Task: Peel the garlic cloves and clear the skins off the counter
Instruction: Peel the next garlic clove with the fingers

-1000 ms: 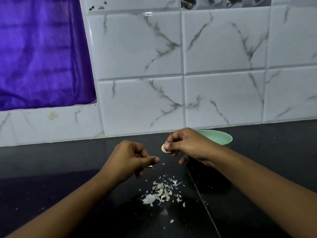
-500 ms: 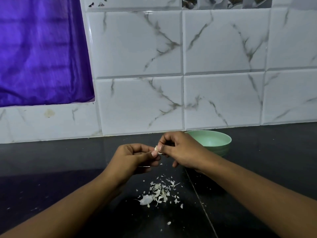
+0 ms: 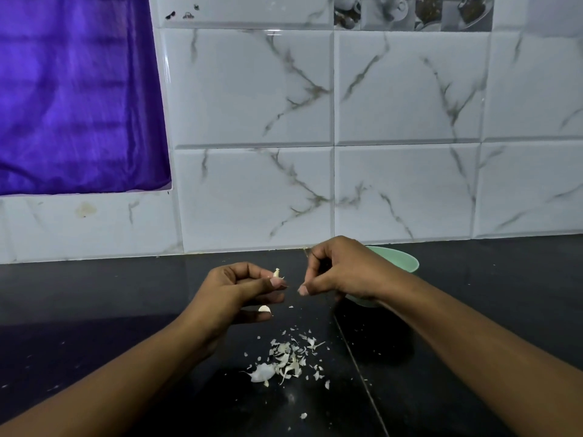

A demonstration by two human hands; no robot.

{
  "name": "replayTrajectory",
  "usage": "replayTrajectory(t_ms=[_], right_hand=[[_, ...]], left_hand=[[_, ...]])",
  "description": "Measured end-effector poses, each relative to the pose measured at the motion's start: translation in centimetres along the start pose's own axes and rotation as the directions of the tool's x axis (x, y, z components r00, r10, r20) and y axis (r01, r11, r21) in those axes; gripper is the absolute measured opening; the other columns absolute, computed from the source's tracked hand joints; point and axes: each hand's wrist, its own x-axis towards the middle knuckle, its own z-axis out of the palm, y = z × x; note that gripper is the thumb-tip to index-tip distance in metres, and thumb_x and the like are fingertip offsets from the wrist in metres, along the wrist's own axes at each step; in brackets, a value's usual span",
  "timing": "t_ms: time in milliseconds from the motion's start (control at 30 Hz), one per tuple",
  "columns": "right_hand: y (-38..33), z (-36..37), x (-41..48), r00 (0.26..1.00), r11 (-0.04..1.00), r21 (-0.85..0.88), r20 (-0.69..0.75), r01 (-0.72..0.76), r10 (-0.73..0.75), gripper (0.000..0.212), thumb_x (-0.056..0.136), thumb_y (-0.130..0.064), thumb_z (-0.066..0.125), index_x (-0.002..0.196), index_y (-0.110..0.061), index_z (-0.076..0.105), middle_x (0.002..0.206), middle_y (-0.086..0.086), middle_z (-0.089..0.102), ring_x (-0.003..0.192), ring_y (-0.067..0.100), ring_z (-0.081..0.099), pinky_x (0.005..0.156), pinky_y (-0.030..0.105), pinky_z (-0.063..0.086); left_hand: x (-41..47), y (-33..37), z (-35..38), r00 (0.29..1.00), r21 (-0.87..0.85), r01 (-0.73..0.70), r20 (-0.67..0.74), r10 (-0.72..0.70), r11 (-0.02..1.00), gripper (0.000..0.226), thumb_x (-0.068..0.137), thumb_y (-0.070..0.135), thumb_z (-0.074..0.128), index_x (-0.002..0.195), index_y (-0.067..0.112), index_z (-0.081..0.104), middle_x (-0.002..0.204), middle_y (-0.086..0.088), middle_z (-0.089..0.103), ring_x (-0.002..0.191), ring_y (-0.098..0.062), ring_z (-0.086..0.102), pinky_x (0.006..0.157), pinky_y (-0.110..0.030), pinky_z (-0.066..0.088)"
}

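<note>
Head view: the left hand pinches a small white garlic bit between thumb and forefinger, raised above the black counter. A second pale sliver sits right at its lower fingers; whether it rests on them I cannot tell. The right hand, just beside but apart, has curled fingers, and I cannot tell if they hold anything. 1 pile of skins lies on the counter nearer the person. A green bowl stands behind the right hand, near the tiled wall.
</note>
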Motion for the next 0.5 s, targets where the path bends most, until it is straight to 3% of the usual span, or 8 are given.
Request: replayTrajectory(t_ms=[133, 267, 367, 500], right_hand=[[-0.16, -0.03, -0.28, 0.991, 0.998, 0.064, 0.128, 0.02, -0.028, 0.02, 0.083, 0.0, 0.066, 0.076, -0.019, 0.064, 0.063, -0.011, 0.061, 0.06, -0.001, 0.058, 0.049, 0.021, 0.049], [-0.07, 0.07, -0.22, 0.978, 0.987, 0.143, 0.203, -0.073, 0.043, 0.017, 0.093, -0.005, 0.051, 0.094, -0.014, 0.065, 0.08, 0.002, 0.071, 0.066, 0.012, 0.066, 0.052, 0.022, 0.048], [-0.15, -0.32, -0.2, 0.984, 0.98, 0.189, 0.175, -0.067, 0.033, 0.008, 0.092, -0.013, 0.059, 0.091, -0.009, 0.066, 0.069, 0.002, 0.071, 0.056, 0.011, 0.063, 0.055, 0.024, 0.045], [-0.12, -0.38, -0.31, 0.993, 0.976, 0.212, 0.12, -0.041, 0.016, 0.008, 0.081, -0.004, 0.071, 0.082, -0.011, 0.067, 0.065, -0.001, 0.065, 0.055, 0.006, 0.061, 0.053, 0.023, 0.052]], left_hand=[[-0.08, 0.06, -0.02, 0.999, 0.026, -0.034, -0.008, 0.034, 0.999, 0.016, 0.068, 0.011, 0.074, 0.074, 0.009, 0.06, 0.081, -0.014, 0.072, 0.068, -0.015, 0.071, 0.052, -0.026, 0.054], [-0.05, -0.09, -0.18, 0.998, 0.071, -0.061, -0.004, 0.062, 0.996, 0.015, 0.074, 0.008, 0.075, 0.075, 0.011, 0.061, 0.072, -0.01, 0.068, 0.06, -0.015, 0.067, 0.048, -0.025, 0.051], [0.0, -0.22, -0.31, 0.996, 0.097, -0.091, 0.005, 0.091, 0.991, 0.016, 0.072, 0.008, 0.077, 0.071, 0.013, 0.062, 0.066, -0.009, 0.064, 0.056, -0.016, 0.065, 0.047, -0.025, 0.05], [0.06, -0.2, -0.29, 0.992, 0.113, -0.13, 0.02, 0.128, 0.985, 0.016, 0.067, 0.01, 0.079, 0.069, 0.012, 0.063, 0.061, -0.008, 0.062, 0.051, -0.015, 0.061, 0.047, -0.024, 0.049]])
